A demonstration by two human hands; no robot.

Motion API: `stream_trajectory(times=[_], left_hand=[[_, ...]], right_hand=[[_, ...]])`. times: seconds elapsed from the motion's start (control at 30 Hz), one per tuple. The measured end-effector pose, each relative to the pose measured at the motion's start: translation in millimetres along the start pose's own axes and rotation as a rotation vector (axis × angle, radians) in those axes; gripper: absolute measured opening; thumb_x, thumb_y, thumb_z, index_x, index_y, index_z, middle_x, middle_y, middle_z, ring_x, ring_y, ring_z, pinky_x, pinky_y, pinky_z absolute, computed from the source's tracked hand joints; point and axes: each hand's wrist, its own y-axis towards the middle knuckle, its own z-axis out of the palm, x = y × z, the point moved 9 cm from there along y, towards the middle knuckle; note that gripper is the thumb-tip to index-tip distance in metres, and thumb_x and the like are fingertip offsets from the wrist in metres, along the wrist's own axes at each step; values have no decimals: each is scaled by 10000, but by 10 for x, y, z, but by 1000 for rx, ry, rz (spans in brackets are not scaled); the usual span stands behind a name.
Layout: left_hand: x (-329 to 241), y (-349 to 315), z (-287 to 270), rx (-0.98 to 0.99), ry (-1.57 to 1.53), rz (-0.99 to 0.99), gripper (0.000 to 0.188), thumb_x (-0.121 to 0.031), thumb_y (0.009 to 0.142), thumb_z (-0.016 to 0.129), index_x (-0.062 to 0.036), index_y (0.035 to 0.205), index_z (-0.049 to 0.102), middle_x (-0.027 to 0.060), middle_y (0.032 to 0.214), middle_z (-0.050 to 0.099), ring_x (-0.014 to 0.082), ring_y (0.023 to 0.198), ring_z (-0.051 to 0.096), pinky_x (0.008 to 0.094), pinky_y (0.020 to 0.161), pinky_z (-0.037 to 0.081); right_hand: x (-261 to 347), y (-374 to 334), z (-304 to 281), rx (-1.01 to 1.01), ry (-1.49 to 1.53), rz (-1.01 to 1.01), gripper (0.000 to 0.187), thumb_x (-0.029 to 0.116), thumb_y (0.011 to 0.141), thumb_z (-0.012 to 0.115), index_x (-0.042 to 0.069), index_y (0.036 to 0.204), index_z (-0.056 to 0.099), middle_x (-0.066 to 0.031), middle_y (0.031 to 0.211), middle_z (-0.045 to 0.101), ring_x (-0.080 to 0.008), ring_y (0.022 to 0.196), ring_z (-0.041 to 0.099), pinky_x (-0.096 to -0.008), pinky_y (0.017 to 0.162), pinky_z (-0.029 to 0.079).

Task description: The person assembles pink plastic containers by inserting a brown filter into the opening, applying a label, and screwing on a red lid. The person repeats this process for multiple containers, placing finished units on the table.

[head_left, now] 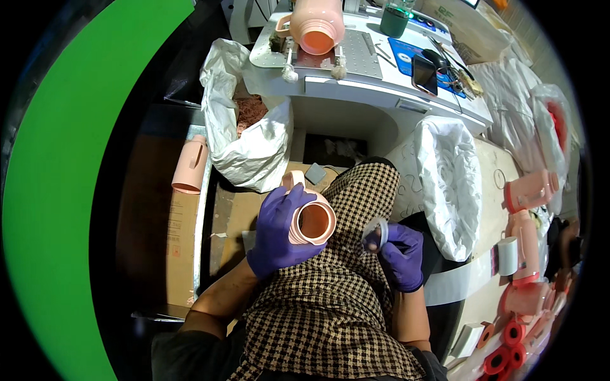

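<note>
My left hand (pixel 279 232), in a purple glove, is wrapped round a pink jug body (pixel 328 223) with a side handle. Its round mouth is tipped up toward me, above my checked apron (pixel 318 286). To its right, my right hand (pixel 401 254), gloved the same way, pinches a translucent plastic ring (pixel 382 233) between thumb and fingers. The ring is apart from the jug's mouth. Beside that hand stands an open white bag (pixel 454 228) with many similar clear rings inside.
Ahead, a white workbench (pixel 356 89) carries another pink jug (pixel 318 28), a green bottle (pixel 395 20) and a phone (pixel 424 75). A white sack (pixel 248 152) stands at left, near a pink jug (pixel 190 164) in a cardboard-lined tray. Several pink jugs (pixel 522 244) lie at right by a label roll (pixel 507 256).
</note>
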Motion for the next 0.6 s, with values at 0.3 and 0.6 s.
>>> stream_trajectory(times=[0.3,0.6], left_hand=[[-164,50,71,12,-62,87,934,-309,587,908,50,1363,533,179,1219,678,385,1122,642,533,1098,380],[-231,70,208,40,-22,100,818,-292,615,879,30,1318,614,161,1216,692,324,1105,665,505,1146,357]], right_hand=[[239,313,879,123,-820,-238,209,6,777,725,69,976,722,-132,941,712,-320,800,711,-366,708,582],[170,323,951,102,-1078,-161,205,47,791,689,93,991,695,-121,952,688,-325,817,686,-390,705,558]])
